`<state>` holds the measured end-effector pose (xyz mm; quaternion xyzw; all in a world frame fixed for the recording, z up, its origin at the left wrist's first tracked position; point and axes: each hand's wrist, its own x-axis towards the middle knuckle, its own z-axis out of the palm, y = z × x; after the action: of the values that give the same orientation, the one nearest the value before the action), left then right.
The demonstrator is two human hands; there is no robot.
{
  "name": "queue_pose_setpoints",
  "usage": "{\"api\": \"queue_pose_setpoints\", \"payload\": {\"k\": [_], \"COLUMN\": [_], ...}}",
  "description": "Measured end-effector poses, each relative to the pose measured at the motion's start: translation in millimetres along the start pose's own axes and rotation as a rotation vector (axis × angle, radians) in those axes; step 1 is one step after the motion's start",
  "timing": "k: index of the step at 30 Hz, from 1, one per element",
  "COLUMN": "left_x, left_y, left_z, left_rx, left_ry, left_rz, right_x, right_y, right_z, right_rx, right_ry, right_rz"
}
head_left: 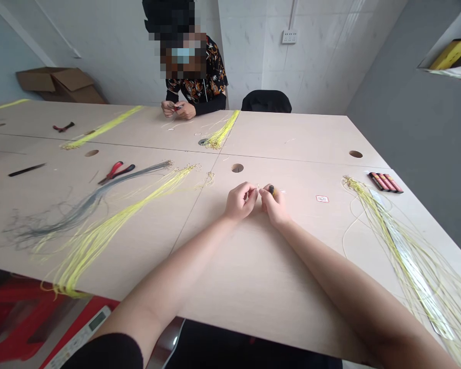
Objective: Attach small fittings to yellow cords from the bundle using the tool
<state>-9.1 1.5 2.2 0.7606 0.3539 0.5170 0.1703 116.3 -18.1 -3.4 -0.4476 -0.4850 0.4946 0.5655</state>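
Pale tabletop (315, 246), pale tiled wall (315, 56) beyond. Left hand (238, 200) pinched, right hand (273, 205) curled around a small black-tipped tool (271, 190); fingertips nearly meet. Yellow strands (126, 218) lie left of the hands; pliers (116, 172) lie beyond these strands.

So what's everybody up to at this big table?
The person nearest holds a small dark object in the right hand; the left hand is pinched closed beside it, its contents too small to identify. Across the pale wooden table, another person handles something small and red. Bundles of thin yellow strands lie on both sides.
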Motion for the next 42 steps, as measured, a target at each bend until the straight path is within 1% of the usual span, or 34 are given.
{"api": "queue_pose_setpoints", "payload": {"k": [1,3,5,9,12,16,19,25,34,42], "left_x": [0.4,1.2,1.6,1.8,1.7,1.8,2.0,2.2,2.7,2.8], "left_y": [-0.8,-2.3,-3.4,-4.5,-5.3,-6.5,-7.2,-7.3,-4.6,-5.6], "left_z": [-0.1,-0.2,-0.2,0.2,0.9,1.7,2.2,2.4,1.2,2.1], "left_rx": [-0.003,-0.018,-0.036,-0.076,-0.112,-0.136,-0.134,-0.131,-0.130,-0.124], "left_ry": [-0.003,-0.012,-0.014,-0.026,-0.081,-0.134,-0.141,-0.158,-0.174,-0.182], "left_rz": [-0.012,-0.046,-0.080,-0.124,-0.155,-0.179,-0.183,-0.191,-0.161,-0.159], "right_x": [1.6,5.4,8.5,8.2,4.9,3.0,3.1,3.9,4.0,7.3], "right_y": [1.3,4.1,5.9,4.3,1.0,-2.3,-3.3,-0.9,-2.7,3.0], "right_z": [-1.1,-3.2,-4.5,-4.1,-3.1,-3.5,-4.4,-4.8,-4.7,-5.3], "right_rx": [-0.010,0.011,0.060,0.080,0.054,0.008,-0.030,-0.032,-0.086,-0.105], "right_ry": [0.060,0.153,0.184,0.146,0.113,0.135,0.133,0.130,0.125,0.118], "right_rz": [-0.016,0.005,0.041,0.029,0.011,-0.015,-0.038,-0.056,-0.031,-0.046]}}
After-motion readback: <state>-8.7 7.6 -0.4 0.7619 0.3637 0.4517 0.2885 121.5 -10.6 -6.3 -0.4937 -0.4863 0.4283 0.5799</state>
